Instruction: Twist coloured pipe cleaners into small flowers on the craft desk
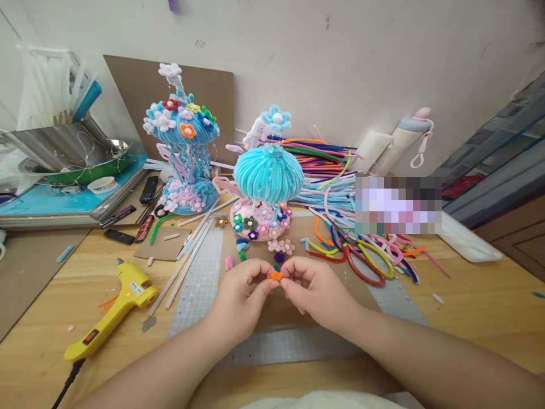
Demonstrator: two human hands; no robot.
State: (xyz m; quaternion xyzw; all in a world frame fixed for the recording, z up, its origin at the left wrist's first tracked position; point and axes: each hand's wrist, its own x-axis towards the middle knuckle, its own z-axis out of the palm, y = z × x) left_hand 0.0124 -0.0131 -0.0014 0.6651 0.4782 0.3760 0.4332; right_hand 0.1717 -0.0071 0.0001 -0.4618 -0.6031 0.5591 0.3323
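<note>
Between my fingertips is a small orange pipe-cleaner flower (276,276). My left hand (246,292) pinches it from the left, and my right hand (313,289) pinches it from the right. Just beyond my hands lie a dark purple flower (279,257) and two pale pink flowers (281,246). A blue domed pipe-cleaner lamp (269,176) stands behind them on a pink base (260,220) covered with small flowers. To its left rises a finished-looking blue lamp (181,133) with many coloured flowers on its cap.
A yellow glue gun (128,301) lies at the left beside clear glue sticks (187,267). Red-handled scissors (361,264) rest at the right among pipe-cleaner scraps. Bundled pipe cleaners (326,193) lie behind. A cutting mat (272,351) and cardboard (289,318) sit under my hands.
</note>
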